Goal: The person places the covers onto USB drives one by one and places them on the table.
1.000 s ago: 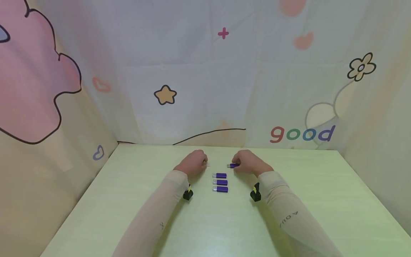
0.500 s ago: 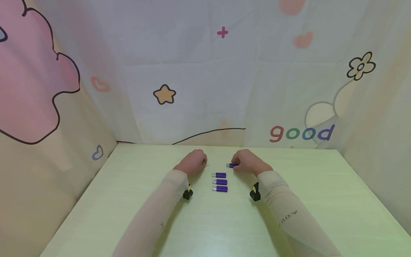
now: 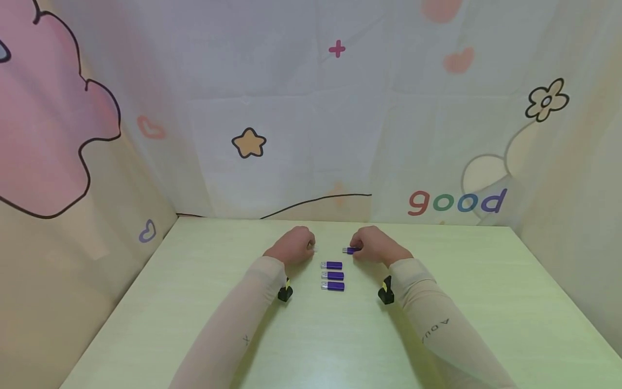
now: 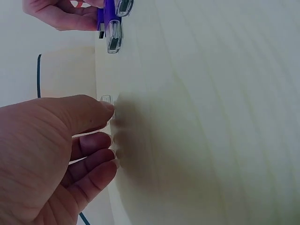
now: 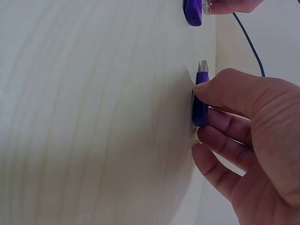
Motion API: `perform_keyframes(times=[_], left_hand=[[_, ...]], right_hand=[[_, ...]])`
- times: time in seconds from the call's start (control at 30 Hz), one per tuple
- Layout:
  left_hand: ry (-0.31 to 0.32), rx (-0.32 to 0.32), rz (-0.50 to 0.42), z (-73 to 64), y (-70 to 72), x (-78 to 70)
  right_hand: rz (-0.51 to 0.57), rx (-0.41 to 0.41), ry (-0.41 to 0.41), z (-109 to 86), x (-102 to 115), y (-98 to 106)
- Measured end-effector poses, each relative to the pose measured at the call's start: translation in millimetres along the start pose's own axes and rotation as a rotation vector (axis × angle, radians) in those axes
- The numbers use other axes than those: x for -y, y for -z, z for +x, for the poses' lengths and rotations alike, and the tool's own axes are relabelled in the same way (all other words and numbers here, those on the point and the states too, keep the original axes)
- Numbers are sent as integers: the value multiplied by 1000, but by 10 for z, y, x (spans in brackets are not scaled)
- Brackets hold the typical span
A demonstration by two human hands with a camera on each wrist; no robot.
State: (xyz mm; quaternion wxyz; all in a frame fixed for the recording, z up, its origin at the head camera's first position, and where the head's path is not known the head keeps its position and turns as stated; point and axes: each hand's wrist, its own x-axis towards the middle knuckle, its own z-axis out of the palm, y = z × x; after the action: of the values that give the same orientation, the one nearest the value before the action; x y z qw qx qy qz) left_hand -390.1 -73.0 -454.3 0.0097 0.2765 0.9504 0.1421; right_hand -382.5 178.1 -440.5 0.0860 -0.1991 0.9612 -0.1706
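Note:
In the head view my left hand [image 3: 293,246] pinches a small clear cap [image 3: 316,249] near the table's far side. The left wrist view shows the clear cap [image 4: 107,99] between thumb and fingers, partly covered by them. My right hand [image 3: 378,246] pinches an uncapped purple USB stick [image 3: 351,250], its metal plug pointing left toward the cap, a gap between them. In the right wrist view the thumb lies on the purple USB stick [image 5: 201,101], close to the tabletop. Nearer to me lie three capped purple USB sticks [image 3: 333,265] in a column, clear ends to the left.
A pale wood-grain table [image 3: 311,335] spans the view. Behind it hangs a printed cloth [image 3: 291,108] with a star, flower and the word "good". A black wrist camera [image 3: 285,292] sits at the left cuff, and another black camera [image 3: 386,292] at the right.
My left hand has shifted very slightly right with the cap. The right hand and the three capped USB sticks stay where they were.

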Motion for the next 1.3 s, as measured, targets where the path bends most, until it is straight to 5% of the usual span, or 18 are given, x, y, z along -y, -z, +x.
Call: perform_keyframes(times=[0.6, 1.3], left_hand=[[-32, -3, 38, 31, -19, -1], [27, 22, 22, -7, 18, -36]], right_hand=[[27, 6, -15, 14, -1, -12], [-7, 37, -25, 23, 45, -5]])
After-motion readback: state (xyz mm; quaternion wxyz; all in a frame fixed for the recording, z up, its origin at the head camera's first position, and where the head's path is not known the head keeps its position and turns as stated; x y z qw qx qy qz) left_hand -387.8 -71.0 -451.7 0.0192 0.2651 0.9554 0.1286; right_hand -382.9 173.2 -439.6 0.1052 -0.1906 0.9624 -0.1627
